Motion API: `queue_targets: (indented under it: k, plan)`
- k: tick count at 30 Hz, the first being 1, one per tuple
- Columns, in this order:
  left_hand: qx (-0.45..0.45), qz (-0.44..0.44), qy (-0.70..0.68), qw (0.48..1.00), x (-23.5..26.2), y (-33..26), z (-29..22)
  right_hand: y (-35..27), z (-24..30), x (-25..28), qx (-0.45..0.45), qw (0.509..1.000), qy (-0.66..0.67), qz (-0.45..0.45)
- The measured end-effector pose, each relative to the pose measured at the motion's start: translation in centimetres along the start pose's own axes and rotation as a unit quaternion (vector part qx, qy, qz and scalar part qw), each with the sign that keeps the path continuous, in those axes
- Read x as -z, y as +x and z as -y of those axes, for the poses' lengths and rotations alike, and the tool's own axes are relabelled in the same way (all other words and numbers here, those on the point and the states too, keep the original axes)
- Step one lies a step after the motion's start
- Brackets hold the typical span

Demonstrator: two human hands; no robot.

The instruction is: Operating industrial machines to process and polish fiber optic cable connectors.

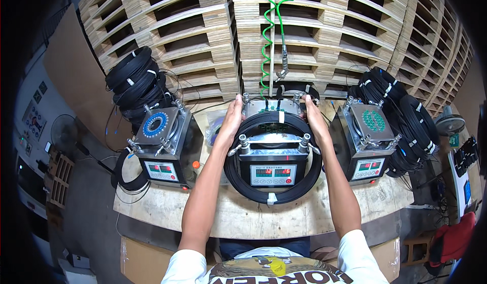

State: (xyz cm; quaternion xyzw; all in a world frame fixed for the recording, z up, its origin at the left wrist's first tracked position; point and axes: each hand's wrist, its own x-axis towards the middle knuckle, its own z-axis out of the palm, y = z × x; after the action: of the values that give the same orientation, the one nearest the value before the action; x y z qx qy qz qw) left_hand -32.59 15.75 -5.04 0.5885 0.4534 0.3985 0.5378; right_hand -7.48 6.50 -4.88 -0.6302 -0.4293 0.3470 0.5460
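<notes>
A fiber polishing machine-like box (278,158) with a lit red digital display stands in the middle of the bench. Around its upper part loops a coil of black cable (235,180), tied with white bands and drooping over the front panel. My left hand (232,116) lies along the left side of the metal top plate, fingers stretched toward the rear left knob. On the opposite side, my right hand (315,117) extends its fingers beside the rear right knob. Neither hand visibly grasps anything; whether they touch the plate is hard to tell. Green connectors on the plate are partly hidden by the coil.
Similar machines flank it: the left one (161,154) carries a ring of blue connectors, the right one (368,149) green connectors. Black cable coils pile up at left (134,83) and right (418,124). A green spiral air hose (266,45) hangs before stacked wooden pallets (324,18).
</notes>
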Motion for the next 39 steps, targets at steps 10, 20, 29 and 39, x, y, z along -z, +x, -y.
queue_targets:
  k: [10, 20, 29, 39]
  plan:
    - [-0.013, -0.004, 0.002, 1.000, -0.1, 0.2, 0.1, 0.3, -0.6, -0.2, 0.033, 0.998, 0.040, -0.029]
    - [0.002, 0.010, 0.007, 1.000, 0.0, 0.8, 0.6, 0.7, -0.7, 0.0, 0.018, 1.000, 0.004, -0.014]
    - [0.014, -0.008, -0.016, 1.000, 0.5, 1.3, 1.2, 0.1, -0.2, -0.3, 0.032, 0.998, 0.041, -0.028]
    - [0.002, 0.008, -0.028, 1.000, -0.1, 0.2, 0.2, 0.6, -0.8, -0.1, 0.051, 0.998, -0.023, -0.027]
